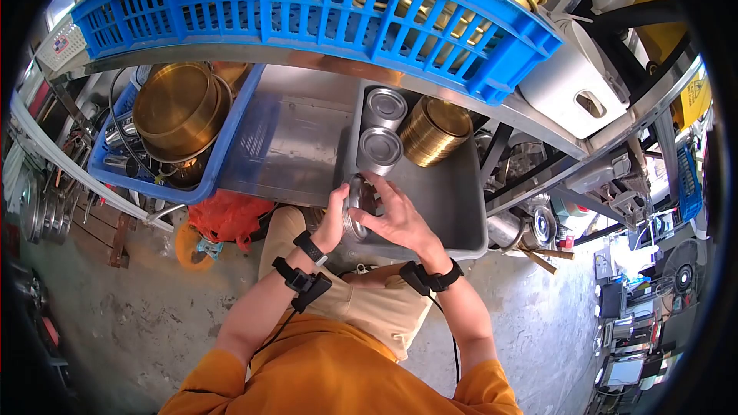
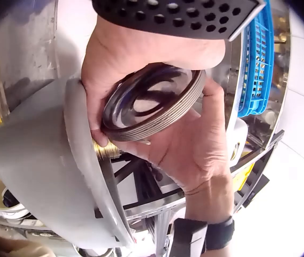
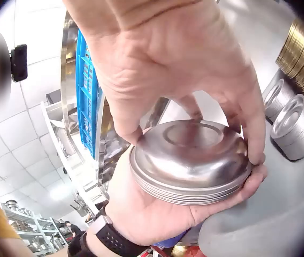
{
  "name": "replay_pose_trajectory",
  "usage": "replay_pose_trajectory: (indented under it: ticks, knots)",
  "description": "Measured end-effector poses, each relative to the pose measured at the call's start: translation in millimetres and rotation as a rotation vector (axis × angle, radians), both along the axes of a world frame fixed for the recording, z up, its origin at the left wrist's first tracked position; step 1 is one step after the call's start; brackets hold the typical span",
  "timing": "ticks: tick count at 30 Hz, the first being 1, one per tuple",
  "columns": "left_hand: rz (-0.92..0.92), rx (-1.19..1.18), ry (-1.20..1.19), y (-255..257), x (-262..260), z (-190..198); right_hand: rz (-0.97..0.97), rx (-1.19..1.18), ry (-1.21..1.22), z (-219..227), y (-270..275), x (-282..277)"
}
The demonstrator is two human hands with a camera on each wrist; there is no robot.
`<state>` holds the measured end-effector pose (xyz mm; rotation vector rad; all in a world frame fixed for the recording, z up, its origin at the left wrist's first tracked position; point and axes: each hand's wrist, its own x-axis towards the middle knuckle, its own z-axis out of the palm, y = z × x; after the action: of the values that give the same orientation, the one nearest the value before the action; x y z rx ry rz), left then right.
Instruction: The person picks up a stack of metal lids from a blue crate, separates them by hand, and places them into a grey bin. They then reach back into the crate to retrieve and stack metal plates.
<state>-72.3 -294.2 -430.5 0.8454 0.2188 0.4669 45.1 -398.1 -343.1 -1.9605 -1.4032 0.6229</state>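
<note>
"Holding what, exactly, between those two hands?"

"A stack of silver metal dishes (image 3: 192, 160), rims nested close together. The left hand (image 1: 330, 221) cups it, fingers bent around the edge; the right hand (image 1: 400, 219) grips the rim from the other side, thumb and fingertips spread around a domed, shiny face."

"Where is that stack?"

"Up in the air, tilted on its edge in the head view, by the left rim of a grey tub (image 1: 442, 204)."

"Anything inside the tub?"

"Two more silver stacks, one (image 1: 386, 109) just beyond the other (image 1: 380, 152), and right beside them a leaning stack of gold-coloured dishes (image 1: 430, 142)."

"And around it?"

"To the left is a bare metal shelf (image 1: 292, 150), then a blue tub (image 1: 231, 134) bearing gold-coloured pots (image 1: 175, 107). A blue crate (image 1: 266, 8) sits on the higher shelf, and a red bag (image 1: 227, 217) is low down, near the floor (image 1: 161, 315)."
</note>
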Motion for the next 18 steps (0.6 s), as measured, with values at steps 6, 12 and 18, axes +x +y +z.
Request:
replay_pose_trajectory:
  ticks: [6, 12, 18]
  knots:
    - [0.026, -0.028, 0.013, 1, 1, 2, 0.043, 0.081, 0.066, -4, 2, 8]
    - [-0.002, -0.065, -0.012, 4, 8, -3, 0.098, 0.087, 0.175, -10, -2, 22]
    - [-0.049, -0.126, 0.033, 8, 6, -16, -0.043, 0.303, 0.626, -7, 2, 66]
